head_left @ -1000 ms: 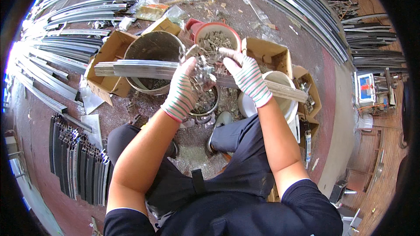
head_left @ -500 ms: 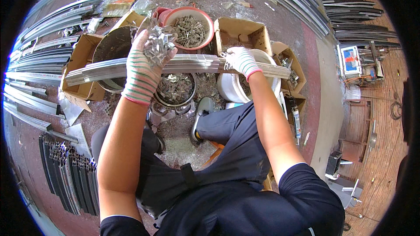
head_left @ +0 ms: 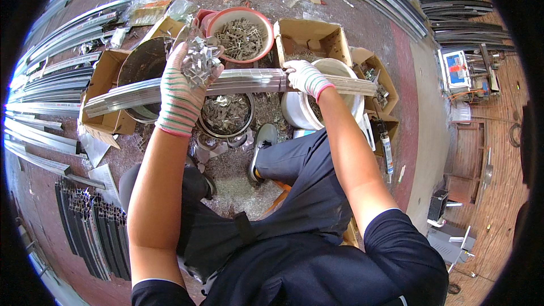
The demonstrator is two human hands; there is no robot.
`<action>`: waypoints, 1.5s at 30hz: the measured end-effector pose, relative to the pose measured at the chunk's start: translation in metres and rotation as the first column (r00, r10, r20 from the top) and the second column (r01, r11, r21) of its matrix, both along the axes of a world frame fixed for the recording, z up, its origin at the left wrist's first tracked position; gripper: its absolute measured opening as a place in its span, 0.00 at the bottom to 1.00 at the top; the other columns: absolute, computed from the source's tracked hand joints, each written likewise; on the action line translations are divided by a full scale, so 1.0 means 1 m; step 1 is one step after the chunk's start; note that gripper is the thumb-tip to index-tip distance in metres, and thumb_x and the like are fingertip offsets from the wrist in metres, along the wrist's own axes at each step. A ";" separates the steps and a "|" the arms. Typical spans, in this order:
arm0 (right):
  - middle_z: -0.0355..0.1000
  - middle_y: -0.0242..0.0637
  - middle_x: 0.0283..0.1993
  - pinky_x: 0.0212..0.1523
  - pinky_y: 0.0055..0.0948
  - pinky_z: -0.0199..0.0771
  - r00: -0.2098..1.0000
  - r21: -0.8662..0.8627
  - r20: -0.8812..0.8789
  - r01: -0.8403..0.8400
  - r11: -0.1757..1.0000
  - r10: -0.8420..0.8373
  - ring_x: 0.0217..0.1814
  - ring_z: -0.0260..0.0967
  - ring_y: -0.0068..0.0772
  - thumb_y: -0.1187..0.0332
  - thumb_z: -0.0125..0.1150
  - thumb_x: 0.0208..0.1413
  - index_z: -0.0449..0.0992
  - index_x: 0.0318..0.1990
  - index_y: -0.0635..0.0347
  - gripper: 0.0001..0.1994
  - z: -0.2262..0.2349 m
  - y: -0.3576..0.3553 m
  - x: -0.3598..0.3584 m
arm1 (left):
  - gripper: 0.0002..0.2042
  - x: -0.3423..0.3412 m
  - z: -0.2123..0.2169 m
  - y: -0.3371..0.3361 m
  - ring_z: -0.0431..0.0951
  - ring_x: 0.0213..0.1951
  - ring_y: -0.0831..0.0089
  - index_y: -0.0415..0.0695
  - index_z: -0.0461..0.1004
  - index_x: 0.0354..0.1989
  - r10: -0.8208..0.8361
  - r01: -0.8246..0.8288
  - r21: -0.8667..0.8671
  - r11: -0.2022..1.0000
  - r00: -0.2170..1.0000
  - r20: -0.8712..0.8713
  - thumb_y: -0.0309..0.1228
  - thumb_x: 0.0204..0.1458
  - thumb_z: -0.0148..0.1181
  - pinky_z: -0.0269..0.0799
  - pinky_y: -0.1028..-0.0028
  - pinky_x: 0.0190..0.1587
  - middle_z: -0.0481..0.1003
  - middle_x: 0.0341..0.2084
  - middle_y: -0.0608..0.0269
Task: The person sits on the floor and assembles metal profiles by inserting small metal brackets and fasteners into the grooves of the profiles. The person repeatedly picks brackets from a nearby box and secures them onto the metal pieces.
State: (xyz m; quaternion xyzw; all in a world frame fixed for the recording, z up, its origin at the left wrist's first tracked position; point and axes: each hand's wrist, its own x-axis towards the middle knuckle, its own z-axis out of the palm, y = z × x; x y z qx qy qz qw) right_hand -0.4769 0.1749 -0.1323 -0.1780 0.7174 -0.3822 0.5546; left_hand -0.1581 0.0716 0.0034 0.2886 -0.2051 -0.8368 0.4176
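My left hand (head_left: 180,102), in a white striped glove, is cupped around a heap of small shiny metal clips (head_left: 199,59). My right hand (head_left: 309,77), gloved alike, has its fingers bent at the upper edge of a bundle of long silvery metal strips (head_left: 249,81). Whatever is pinched in its fingertips is too small or hidden to name. The bundle lies crosswise in front of me, passing behind my left hand and over a dark bucket (head_left: 139,68) and a white bucket (head_left: 292,110). Below it, a round container (head_left: 253,119) holds more shiny clips.
A red-rimmed basin (head_left: 271,39) of duller clips stands beyond the bundle. Cardboard boxes (head_left: 317,28) flank the buckets on both sides. Long metal profiles (head_left: 51,88) lie at the left, with dark ones (head_left: 93,226) nearer me. A sealant tube (head_left: 387,156) stands at the right.
The right hand has shifted slightly left along the bundle; the shiny pieces seen at its fingertips before are now mostly hidden. My left hand still holds its clips, its fingers slightly shifted.
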 end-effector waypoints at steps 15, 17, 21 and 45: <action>0.77 0.53 0.51 0.54 0.41 0.75 0.443 0.206 -0.808 -0.403 0.892 0.387 0.52 0.76 0.52 0.65 0.54 0.55 0.76 0.56 0.60 0.21 0.047 0.003 0.013 | 0.22 -0.006 -0.001 0.010 0.83 0.41 0.60 0.50 0.63 0.66 -0.117 0.125 -0.076 0.989 0.988 0.102 0.38 0.64 0.50 0.84 0.61 0.33 0.77 0.46 0.52; 0.79 0.50 0.49 0.53 0.38 0.76 0.612 -0.129 -0.788 -0.271 0.954 0.067 0.50 0.78 0.46 0.64 0.57 0.58 0.76 0.57 0.59 0.20 0.069 -0.003 0.036 | 0.23 -0.005 0.001 0.010 0.83 0.41 0.60 0.50 0.62 0.67 -0.247 0.253 -0.028 0.967 0.961 0.126 0.38 0.63 0.51 0.83 0.61 0.33 0.77 0.47 0.52; 0.78 0.38 0.53 0.58 0.27 0.73 0.952 -0.587 -0.305 -0.192 0.786 0.005 0.55 0.74 0.28 0.65 0.59 0.65 0.74 0.59 0.65 0.19 0.105 -0.007 0.082 | 0.32 -0.009 0.000 0.021 0.83 0.41 0.70 0.48 0.60 0.70 -0.485 0.510 -0.103 0.854 0.853 0.192 0.41 0.57 0.58 0.83 0.65 0.37 0.78 0.48 0.58; 0.80 0.39 0.43 0.53 0.27 0.78 0.985 -0.758 0.084 0.161 0.632 -0.149 0.48 0.78 0.29 0.77 0.64 0.57 0.78 0.42 0.61 0.06 0.126 0.003 0.079 | 0.39 -0.021 0.003 0.035 0.82 0.46 0.67 0.47 0.55 0.73 -0.675 0.684 -0.085 0.725 0.730 0.108 0.41 0.52 0.64 0.83 0.67 0.35 0.78 0.49 0.56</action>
